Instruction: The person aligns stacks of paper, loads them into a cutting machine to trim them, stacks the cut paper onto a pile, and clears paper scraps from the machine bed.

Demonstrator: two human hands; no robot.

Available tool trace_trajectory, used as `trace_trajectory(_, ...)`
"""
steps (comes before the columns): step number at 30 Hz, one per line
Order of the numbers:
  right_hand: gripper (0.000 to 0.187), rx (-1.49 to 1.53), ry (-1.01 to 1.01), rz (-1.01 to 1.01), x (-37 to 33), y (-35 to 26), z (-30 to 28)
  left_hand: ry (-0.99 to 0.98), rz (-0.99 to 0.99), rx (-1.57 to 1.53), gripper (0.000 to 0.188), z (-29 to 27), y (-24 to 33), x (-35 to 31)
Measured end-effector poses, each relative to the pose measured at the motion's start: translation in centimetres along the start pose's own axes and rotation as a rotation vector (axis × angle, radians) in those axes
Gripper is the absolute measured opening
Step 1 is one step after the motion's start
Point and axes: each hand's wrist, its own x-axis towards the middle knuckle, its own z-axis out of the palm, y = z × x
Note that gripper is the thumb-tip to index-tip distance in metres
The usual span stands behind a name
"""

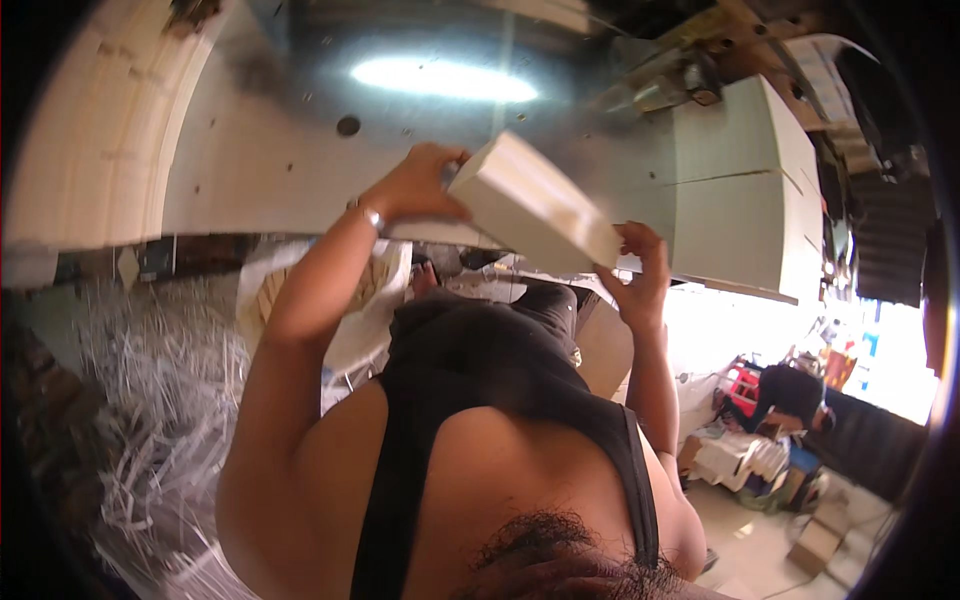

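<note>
At far left, one pale wood-grained panel [100,130] borders the worktop [250,190], whose near edge runs across in front of the person; below that edge lies a heap of whitish shredded strips [165,400], too tangled to count. Next, one pale sack [255,290] holds several light-coloured pieces, partly hidden by the left forearm. The worktop shows one large round dark spot [348,126] and several smaller ones. The left hand [425,185] grasps the left end of one block [540,205], thumb on the near side. The block is held over the worktop's near edge, tilted, its right end nearer the person; it is cream-coloured, oblong, flat-faced and straight-edged, slightly blurred. The right hand [648,285] grasps its right end between thumb and fingers. Room for lateral movement lies between the panel and two pale box-shaped pieces [735,190] at right, set edge to edge with a narrow seam. Beyond, at lower right, one other person [790,390] bends forward, well apart.
</note>
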Motion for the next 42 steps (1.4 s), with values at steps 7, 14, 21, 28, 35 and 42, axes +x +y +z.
trace_trajectory(7, 0.069, 0.619, 0.016, 0.266, 0.0, 2.5, 1.8, 0.046, -0.034, -0.572, 0.085, -2.8, 2.7, 3.2)
trace_trajectory(14, 0.060, 0.680, -0.055, 0.644, 1.1, 5.7, 6.0, 0.109, -0.247, -0.371, 0.095, -2.0, 0.3, 6.1)
trace_trajectory(21, 0.055, 0.468, -0.132, 0.727, 1.6, 5.2, 6.5, 0.082, -0.372, -0.269, 0.097, -1.5, -0.3, 7.4)
trace_trajectory(28, 0.083, 0.008, -0.105, 0.154, 0.0, 4.8, 6.8, -0.072, -0.396, -0.042, 0.102, -2.9, 2.7, 8.5)
trace_trajectory(35, 0.071, -0.143, -0.120, -0.087, -1.5, 6.2, 8.3, -0.108, -0.283, 0.071, 0.099, -2.8, 4.0, 9.7)
trace_trajectory(42, 0.056, -0.246, -0.076, -0.227, -1.2, 6.3, 9.1, -0.079, -0.021, 1.053, 0.091, -1.2, 5.4, 8.6)
